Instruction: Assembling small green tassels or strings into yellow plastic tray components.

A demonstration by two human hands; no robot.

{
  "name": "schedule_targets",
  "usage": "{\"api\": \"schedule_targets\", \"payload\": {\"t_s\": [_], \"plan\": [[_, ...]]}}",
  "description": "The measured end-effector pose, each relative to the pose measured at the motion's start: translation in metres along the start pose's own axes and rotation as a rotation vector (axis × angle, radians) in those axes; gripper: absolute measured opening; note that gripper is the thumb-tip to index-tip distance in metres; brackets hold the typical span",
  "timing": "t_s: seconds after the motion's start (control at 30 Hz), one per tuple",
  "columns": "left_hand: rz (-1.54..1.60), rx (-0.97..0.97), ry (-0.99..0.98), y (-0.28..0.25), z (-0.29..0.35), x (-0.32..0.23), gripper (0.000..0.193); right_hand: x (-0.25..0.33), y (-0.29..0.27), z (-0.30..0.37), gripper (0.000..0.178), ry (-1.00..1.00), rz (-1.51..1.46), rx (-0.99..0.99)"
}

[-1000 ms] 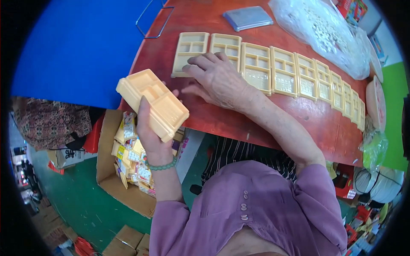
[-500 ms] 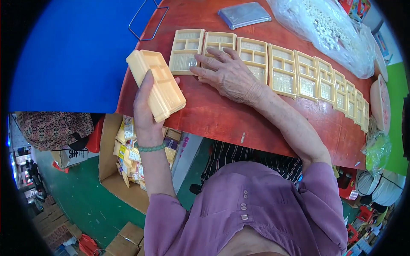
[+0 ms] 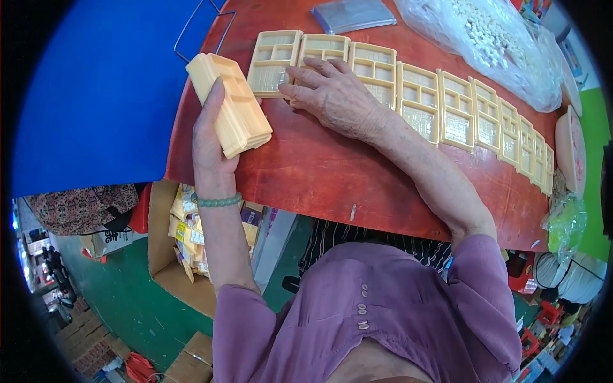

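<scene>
A stack of cream plastic compartment trays (image 3: 239,112) stands tilted in my left hand (image 3: 209,137), thumb along its near side and fingers wrapped behind. A row of similar trays curves across the red table. My right hand (image 3: 338,102) lies over the second tray (image 3: 324,42) from the left, palm down and fingers spread. Its fingertips reach the right edge of the leftmost tray (image 3: 273,71). The hand hides most of the second tray's lower part. Whether the fingertips press on the trays or hover just above them, I cannot tell.
The red table (image 3: 306,172) has a blue surface (image 3: 96,96) at its left with a wire frame (image 3: 220,35). Beyond the row lie a clear plastic pack (image 3: 353,15) and a bag of small white pieces (image 3: 488,38). Below, a carton (image 3: 172,277) holds packaged goods.
The table and trays appear slightly higher in the picture. My left hand still grips the stack, and my right hand stays spread over the left end of the row.
</scene>
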State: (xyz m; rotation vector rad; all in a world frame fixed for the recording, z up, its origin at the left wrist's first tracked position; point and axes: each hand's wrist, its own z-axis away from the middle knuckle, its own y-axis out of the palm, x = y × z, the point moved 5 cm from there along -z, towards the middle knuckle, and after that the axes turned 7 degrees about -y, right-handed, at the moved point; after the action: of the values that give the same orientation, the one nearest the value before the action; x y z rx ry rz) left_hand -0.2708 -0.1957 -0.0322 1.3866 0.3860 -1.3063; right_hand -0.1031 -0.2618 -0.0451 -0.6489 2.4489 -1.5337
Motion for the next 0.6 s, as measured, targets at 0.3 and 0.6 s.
{"api": "schedule_targets", "payload": {"t_s": [0.3, 0.6], "plan": [[-0.016, 0.003, 0.007, 0.0029, -0.0031, -0.0010, 0.059, -0.0040, 0.0022, -0.0025, 0.036, -0.016, 0.039, 0.038], [-0.009, -0.003, 0.019, 0.0026, -0.0015, -0.0008, 0.062, -0.0035, 0.0027, -0.0040, 0.037, -0.015, 0.026, 0.056]]}}
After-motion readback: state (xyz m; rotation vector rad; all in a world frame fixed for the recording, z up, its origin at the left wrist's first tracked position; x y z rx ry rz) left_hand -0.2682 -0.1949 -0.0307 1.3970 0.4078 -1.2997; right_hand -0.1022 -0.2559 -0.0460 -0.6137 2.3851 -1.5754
